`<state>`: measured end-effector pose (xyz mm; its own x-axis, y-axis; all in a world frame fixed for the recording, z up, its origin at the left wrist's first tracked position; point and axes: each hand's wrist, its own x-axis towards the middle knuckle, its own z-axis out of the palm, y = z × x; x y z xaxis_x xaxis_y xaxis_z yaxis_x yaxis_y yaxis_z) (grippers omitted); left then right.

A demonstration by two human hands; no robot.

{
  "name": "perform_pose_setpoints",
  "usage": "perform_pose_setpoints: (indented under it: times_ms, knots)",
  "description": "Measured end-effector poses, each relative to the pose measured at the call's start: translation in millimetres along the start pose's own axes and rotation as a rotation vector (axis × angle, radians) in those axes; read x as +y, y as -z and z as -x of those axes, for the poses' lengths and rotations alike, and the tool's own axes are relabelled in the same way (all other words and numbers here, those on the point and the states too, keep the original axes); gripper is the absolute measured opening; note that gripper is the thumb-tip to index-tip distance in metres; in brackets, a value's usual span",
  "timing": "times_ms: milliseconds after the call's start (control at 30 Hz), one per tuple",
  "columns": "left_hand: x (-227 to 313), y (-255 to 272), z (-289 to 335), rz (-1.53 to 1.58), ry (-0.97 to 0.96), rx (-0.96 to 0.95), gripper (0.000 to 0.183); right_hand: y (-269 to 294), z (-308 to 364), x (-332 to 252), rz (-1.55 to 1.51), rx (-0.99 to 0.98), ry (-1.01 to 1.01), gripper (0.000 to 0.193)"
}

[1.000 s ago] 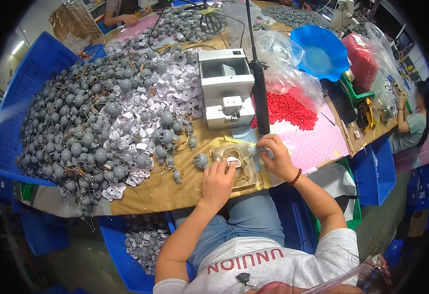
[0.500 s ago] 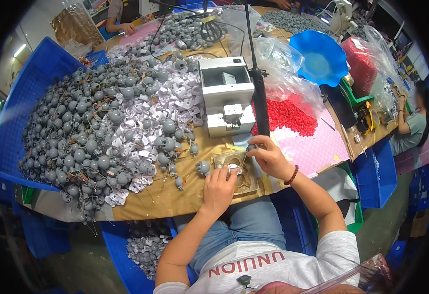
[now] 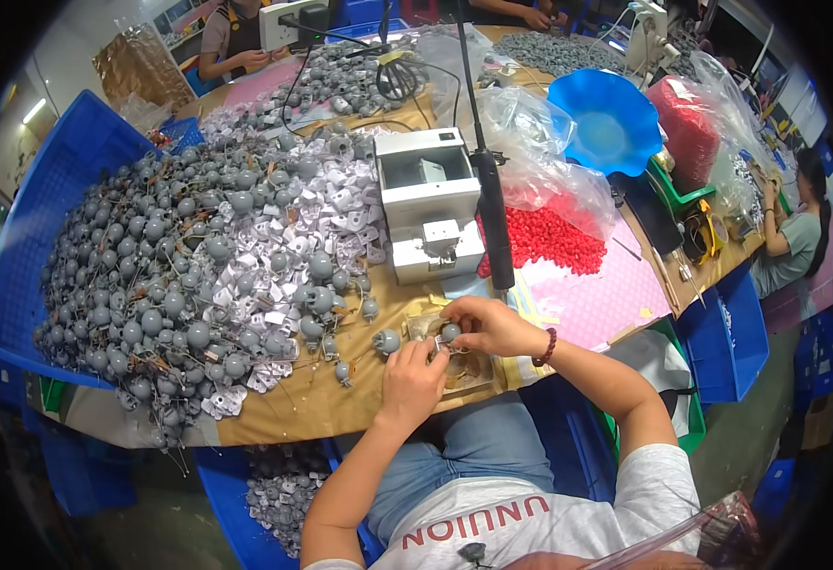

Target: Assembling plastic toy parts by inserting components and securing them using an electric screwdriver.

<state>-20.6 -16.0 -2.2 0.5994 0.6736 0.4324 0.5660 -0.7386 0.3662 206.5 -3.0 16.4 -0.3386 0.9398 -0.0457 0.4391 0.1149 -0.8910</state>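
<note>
My left hand (image 3: 413, 382) is closed, its fingertips pinching a small white plastic piece (image 3: 441, 344) over a square jig (image 3: 473, 372) with a round recess. My right hand (image 3: 500, 329) comes in from the other side, thumb and fingers closed round a small grey ball-shaped part (image 3: 450, 332). The two parts are close together; whether they touch is hidden by the fingers. Another grey ball-shaped part (image 3: 386, 341) lies on the table just left of the jig. Beyond my right hand hangs a black electric screwdriver (image 3: 496, 223), beside a white box-shaped machine (image 3: 426, 204).
Grey ball parts (image 3: 155, 275) heap up on the left, spilling from a blue crate (image 3: 17, 256), with white plastic pieces (image 3: 340, 204) beside them. Small red parts (image 3: 554, 237) and a blue wavy-rimmed bowl (image 3: 604, 123) stand to the right. Other people sit at the far and right sides.
My right hand has moved left and nearer, from beside the screwdriver tip to the jig, bringing the grey ball part to my left hand's fingertips. The head view has shifted slightly.
</note>
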Motion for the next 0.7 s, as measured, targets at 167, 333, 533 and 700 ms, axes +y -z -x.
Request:
perform_pose_setpoints:
  times_ms: [167,333,533,700]
  knots:
    - [4.7,3.6,-5.9,0.032,0.110,-0.055,0.027,-6.8,1.7,-16.1,0.195,0.093,0.015,0.048]
    - [14.6,1.4,-25.1,0.048,0.193,0.037,0.035,-11.7,6.8,-16.7,0.230,0.159,-0.047,0.049]
    - [12.1,-2.6,-27.2,0.001,0.199,-0.012,0.034,11.3,-4.7,-3.0,0.187,0.567,0.251,0.045]
    - [11.5,-7.2,-27.3,0.010,0.193,0.020,0.033,62.8,-57.5,34.0,0.002,0.807,0.101,0.051]
